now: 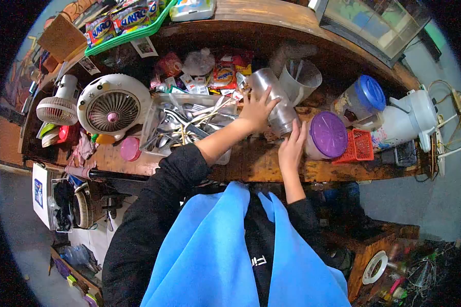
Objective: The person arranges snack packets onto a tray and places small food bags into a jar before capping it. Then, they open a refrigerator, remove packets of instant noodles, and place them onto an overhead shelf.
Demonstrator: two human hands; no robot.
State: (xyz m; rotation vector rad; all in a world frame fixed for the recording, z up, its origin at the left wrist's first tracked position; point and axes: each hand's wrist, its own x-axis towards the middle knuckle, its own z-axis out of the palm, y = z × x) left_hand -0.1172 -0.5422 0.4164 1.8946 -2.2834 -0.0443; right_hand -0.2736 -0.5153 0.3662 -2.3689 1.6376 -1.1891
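Note:
A tilted stack of clear plastic cups [276, 113] is between my hands over the wooden counter. My left hand [255, 111] grips its left side, fingers spread across the plastic. Around its lower end, the fingers of my right hand [291, 147] press against it. Just right of that hand stands a tub with a purple lid [327, 134]. Behind the cups is a translucent tumbler [300, 82] with something upright inside. Beneath and left of my left forearm lies a clear plastic box [147, 120] full of spoons and forks [171, 122].
White fans [112, 106] stand at the left beside a pink lid [130, 149]. Sachets [223, 77] are piled at the back. On the right are a red basket [360, 145], a blue-lidded container [370, 93] and a white thermos jug [405, 123]. A glass case [374, 25] sits on the upper shelf.

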